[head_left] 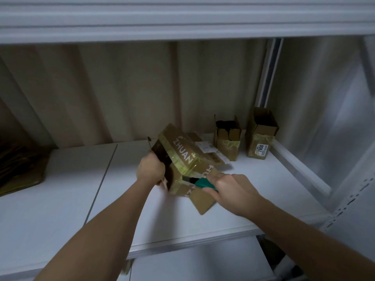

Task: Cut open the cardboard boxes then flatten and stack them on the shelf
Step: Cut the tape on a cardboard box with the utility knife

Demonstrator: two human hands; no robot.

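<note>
Head view: left hand point(151, 168) grips the box point(182, 159) flap; right hand point(231, 191), just beside, clutches a cutter point(199, 182) touching the box

Dim white metal racking point(269, 78) against a beige corrugated wall point(125, 88), upper board point(182, 19) overhead.

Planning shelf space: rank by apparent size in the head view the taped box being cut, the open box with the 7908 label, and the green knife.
1. Taped box, though nearest the camera.
2. Labelled box, farther back, so the true gap is unsure.
3. Knife, partly hidden in the right hand.
</note>
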